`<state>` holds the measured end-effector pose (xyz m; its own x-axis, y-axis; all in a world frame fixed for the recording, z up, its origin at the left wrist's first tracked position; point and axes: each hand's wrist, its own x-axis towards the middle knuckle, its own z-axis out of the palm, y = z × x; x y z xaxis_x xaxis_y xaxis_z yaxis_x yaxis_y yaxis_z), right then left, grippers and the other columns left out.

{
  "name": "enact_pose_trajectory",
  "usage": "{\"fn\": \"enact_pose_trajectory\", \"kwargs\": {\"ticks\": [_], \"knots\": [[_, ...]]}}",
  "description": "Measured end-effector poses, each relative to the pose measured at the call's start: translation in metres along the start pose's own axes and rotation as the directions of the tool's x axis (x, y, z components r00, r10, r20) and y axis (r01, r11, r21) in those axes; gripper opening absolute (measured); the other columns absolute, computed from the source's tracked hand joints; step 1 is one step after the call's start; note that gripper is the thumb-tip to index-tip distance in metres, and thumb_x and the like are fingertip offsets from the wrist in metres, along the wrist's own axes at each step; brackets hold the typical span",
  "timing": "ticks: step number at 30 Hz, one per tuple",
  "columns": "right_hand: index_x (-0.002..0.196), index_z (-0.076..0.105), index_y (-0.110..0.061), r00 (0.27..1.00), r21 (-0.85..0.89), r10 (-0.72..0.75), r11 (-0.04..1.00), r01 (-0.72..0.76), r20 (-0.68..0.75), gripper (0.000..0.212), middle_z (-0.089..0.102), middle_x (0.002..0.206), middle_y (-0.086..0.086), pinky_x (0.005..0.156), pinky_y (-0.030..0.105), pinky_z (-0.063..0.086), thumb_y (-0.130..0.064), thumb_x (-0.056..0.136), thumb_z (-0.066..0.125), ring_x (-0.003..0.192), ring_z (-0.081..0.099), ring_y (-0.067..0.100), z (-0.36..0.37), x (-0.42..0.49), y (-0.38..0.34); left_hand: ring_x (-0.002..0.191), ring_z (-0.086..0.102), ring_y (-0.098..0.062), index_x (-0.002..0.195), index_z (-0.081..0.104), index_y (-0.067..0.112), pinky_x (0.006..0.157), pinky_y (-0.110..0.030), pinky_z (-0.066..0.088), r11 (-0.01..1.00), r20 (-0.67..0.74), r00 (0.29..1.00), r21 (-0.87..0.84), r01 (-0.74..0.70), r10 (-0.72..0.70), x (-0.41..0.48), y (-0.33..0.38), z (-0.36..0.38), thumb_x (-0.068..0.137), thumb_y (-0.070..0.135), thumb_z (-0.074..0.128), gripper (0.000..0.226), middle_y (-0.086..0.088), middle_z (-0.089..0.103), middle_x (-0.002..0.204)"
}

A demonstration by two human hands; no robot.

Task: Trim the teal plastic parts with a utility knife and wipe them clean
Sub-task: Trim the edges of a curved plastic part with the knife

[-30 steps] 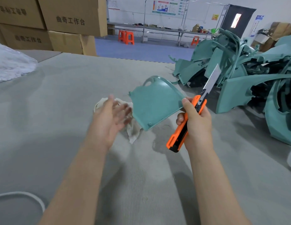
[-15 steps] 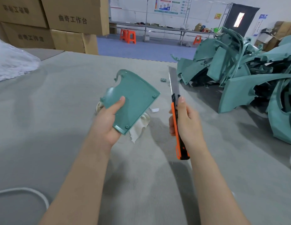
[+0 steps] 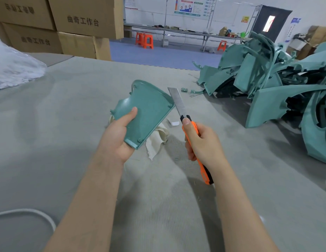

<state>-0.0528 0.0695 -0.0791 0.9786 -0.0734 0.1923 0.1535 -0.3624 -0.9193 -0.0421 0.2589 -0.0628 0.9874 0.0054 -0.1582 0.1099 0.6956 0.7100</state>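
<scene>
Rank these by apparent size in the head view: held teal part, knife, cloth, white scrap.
1. teal part
2. knife, long but thin
3. cloth, partly hidden beneath the part, so unsure against the knife
4. white scrap

Left hand holds teal part; right hand grips utility knife beside it.

Bright, even indoor light from overhead. Soft shadows pool on the bench under both forearms, densest at 5 o'clock. Blown-out door pane at 1 o'clock; white heap at 9 o'clock nearly so. Dull sheen on knife blade. Wide-angle bowing tilts boxes at 11 o'clock. Centre sharp, edges softer.
</scene>
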Motion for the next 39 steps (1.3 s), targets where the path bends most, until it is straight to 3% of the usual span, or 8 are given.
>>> {"fn": "enact_pose_trajectory", "kwargs": {"ticks": [8, 13, 18, 23, 30, 32, 35, 39], "knots": [[0.059, 0.04, -0.017, 0.997, 0.037, 0.038, 0.998, -0.041, 0.072, 0.054, 0.046, 0.045, -0.002, 0.038, 0.022, 0.037, -0.056, 0.095, 0.046, 0.038, 0.045, 0.017, -0.001, -0.002, -0.005, 0.083, 0.072, -0.022, 0.112, 0.064, 0.009, 0.079, -0.037, 0.058, 0.999, -0.009, 1.0, 0.023, 0.026, -0.025, 0.002, 0.002, -0.003, 0.09, 0.017, 0.062, 0.024, -0.011, 0.072, 0.108], [0.06, 0.039, -0.018, 0.992, 0.045, 0.05, 0.997, -0.056, 0.118, 0.053, 0.045, 0.048, 0.002, 0.038, 0.023, 0.038, -0.057, 0.094, 0.046, 0.04, 0.043, 0.017, -0.004, -0.004, -0.006, 0.083, 0.073, -0.023, 0.116, 0.062, 0.007, 0.067, -0.035, 0.061, 1.0, 0.002, 1.0, 0.017, 0.004, -0.004, 0.001, 0.003, -0.004, 0.091, 0.015, 0.061, 0.027, -0.011, 0.073, 0.104], [0.061, 0.04, -0.017, 0.985, 0.038, 0.06, 0.997, -0.067, 0.163, 0.053, 0.044, 0.051, 0.004, 0.039, 0.024, 0.037, -0.058, 0.094, 0.047, 0.043, 0.041, 0.018, -0.007, -0.007, -0.009, 0.083, 0.073, -0.022, 0.116, 0.062, 0.007, 0.065, -0.034, 0.06, 1.0, -0.009, 1.0, 0.019, -0.009, 0.009, 0.001, 0.004, -0.004, 0.091, 0.016, 0.062, 0.026, -0.011, 0.073, 0.102], [0.066, 0.045, -0.017, 0.948, 0.002, 0.052, 0.998, -0.055, 0.313, 0.046, 0.04, 0.048, -0.002, 0.039, 0.025, 0.032, -0.053, 0.095, 0.051, 0.041, 0.035, 0.013, 0.004, -0.014, -0.011, 0.094, 0.071, -0.024, 0.116, 0.063, 0.009, 0.084, -0.043, 0.057, 0.999, -0.042, 0.999, -0.008, -0.031, 0.03, 0.002, 0.001, -0.002, 0.092, 0.018, 0.06, 0.026, -0.011, 0.072, 0.109], [0.051, 0.051, -0.03, 0.889, -0.061, 0.047, 0.998, -0.021, 0.455, 0.048, 0.04, 0.047, -0.009, 0.04, 0.025, 0.038, -0.049, 0.095, 0.053, 0.043, 0.038, 0.013, 0.009, -0.019, -0.015, 0.093, 0.07, -0.021, 0.122, 0.06, 0.009, 0.074, -0.035, 0.057, 0.998, -0.017, 1.0, -0.068, -0.004, 0.003, 0.004, 0.002, 0.001, 0.096, 0.02, 0.054, 0.029, -0.009, 0.069, 0.115], [0.058, 0.055, -0.027, 0.911, -0.008, 0.007, 1.0, -0.004, 0.413, 0.044, 0.044, 0.047, -0.005, 0.04, 0.024, 0.04, -0.046, 0.097, 0.051, 0.041, 0.042, 0.013, 0.008, -0.017, -0.018, 0.086, 0.071, -0.019, 0.122, 0.06, 0.009, 0.069, -0.032, 0.059, 0.997, -0.03, 0.999, -0.08, -0.014, 0.012, 0.004, 0.002, 0.002, 0.096, 0.019, 0.054, 0.029, -0.009, 0.07, 0.111], [0.082, 0.056, -0.009, 0.973, 0.049, -0.071, 0.997, 0.061, 0.221, 0.039, 0.052, 0.049, 0.005, 0.043, 0.027, 0.045, -0.042, 0.1, 0.044, 0.041, 0.05, 0.017, 0.003, -0.012, -0.019, 0.08, 0.073, -0.02, 0.117, 0.063, 0.009, 0.061, -0.031, 0.059, 0.996, -0.042, 0.999, -0.083, -0.017, 0.013, 0.003, 0.002, 0.002, 0.095, 0.016, 0.055, 0.024, -0.008, 0.074, 0.102], [0.089, 0.054, -0.018, 0.985, 0.052, -0.134, 0.99, 0.129, 0.106, 0.024, 0.062, 0.059, 0.005, 0.055, 0.029, 0.054, -0.034, 0.102, 0.043, 0.055, 0.063, 0.023, 0.0, -0.007, -0.014, 0.085, 0.073, -0.021, 0.12, 0.062, 0.011, 0.062, -0.032, 0.059, 0.996, -0.046, 0.999, -0.084, -0.017, 0.013, 0.002, 0.001, 0.003, 0.094, 0.014, 0.057, 0.027, -0.008, 0.073, 0.105]]}}
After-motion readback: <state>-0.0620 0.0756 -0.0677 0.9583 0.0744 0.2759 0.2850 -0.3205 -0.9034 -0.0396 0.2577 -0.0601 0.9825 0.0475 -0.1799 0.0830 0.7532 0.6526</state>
